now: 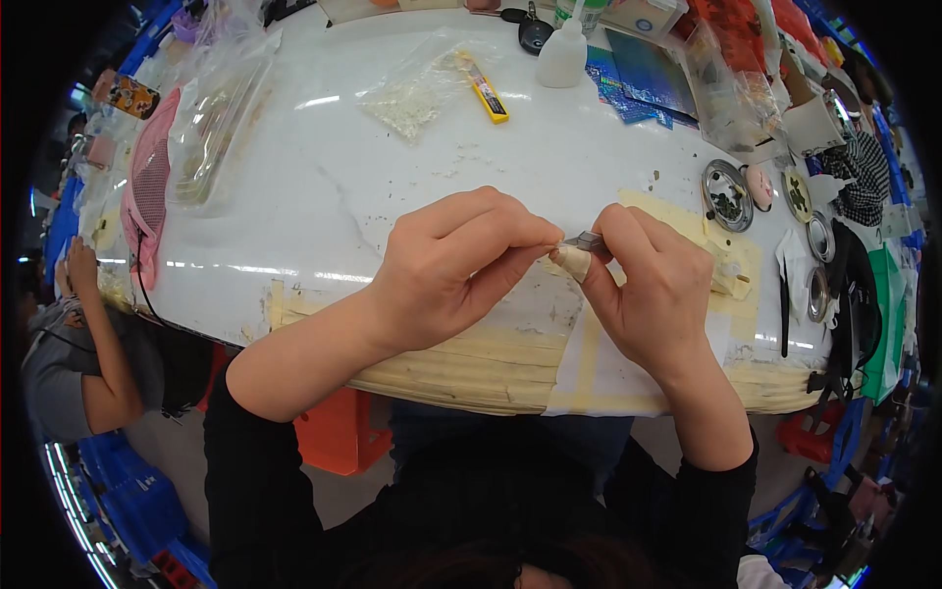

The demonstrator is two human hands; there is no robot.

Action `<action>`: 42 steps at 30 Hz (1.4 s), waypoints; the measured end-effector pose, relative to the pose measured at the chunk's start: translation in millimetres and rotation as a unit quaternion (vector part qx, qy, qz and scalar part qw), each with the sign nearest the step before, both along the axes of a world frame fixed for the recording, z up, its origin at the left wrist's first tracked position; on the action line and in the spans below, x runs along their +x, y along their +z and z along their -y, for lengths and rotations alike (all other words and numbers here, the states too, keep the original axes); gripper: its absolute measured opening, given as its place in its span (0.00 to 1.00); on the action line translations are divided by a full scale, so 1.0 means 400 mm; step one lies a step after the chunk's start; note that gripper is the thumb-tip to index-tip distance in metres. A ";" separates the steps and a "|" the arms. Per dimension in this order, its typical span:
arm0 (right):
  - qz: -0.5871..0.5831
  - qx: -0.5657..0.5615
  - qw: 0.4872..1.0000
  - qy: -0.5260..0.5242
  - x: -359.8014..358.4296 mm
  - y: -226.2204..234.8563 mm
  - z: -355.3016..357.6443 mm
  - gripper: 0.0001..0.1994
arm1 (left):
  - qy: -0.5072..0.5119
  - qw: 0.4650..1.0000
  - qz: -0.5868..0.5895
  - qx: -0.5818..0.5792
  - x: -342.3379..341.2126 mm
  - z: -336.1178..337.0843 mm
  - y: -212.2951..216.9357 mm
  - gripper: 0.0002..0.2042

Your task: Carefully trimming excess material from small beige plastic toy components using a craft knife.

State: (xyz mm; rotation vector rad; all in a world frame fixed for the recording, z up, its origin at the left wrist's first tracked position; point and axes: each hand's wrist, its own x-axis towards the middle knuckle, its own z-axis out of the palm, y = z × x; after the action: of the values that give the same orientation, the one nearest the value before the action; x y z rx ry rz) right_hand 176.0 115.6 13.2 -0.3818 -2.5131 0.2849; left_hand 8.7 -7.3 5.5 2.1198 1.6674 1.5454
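Observation:
Above the table's front part, my left hand (466, 260) pinches thumb and forefinger together on something too small to make out, dark at its tip. Its fingertips meet those of my right hand (648, 280), whose thumb is wrapped in beige tape (571, 262). Between that thumb and the curled fingers sits a short grey metal blade (589, 242), its end close to the left fingertips. Below the hands lies a white paper sheet (599, 368) taped to the table edge. Yellowish masking tape (461, 378) covers that edge.
Metal dishes, one holding small dark green bits (726, 196), stand at right near black tweezers (784, 304). Farther back are a yellow narrow box (484, 90), a plastic bag of pale bits (410, 106) and a white squeeze bottle (562, 59). Another person's arm (98, 314) rests at far left.

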 end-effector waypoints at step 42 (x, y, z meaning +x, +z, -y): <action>-0.040 -0.131 0.981 0.139 0.002 0.014 0.001 0.27 | -0.113 0.846 0.453 -0.256 -0.019 -0.007 -0.004 0.07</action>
State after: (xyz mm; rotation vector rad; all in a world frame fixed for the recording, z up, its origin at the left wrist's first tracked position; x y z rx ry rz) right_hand 176.6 115.3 18.8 -0.1159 -2.4508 0.7322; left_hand 1.1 -4.3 4.1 0.9916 1.2083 1.4355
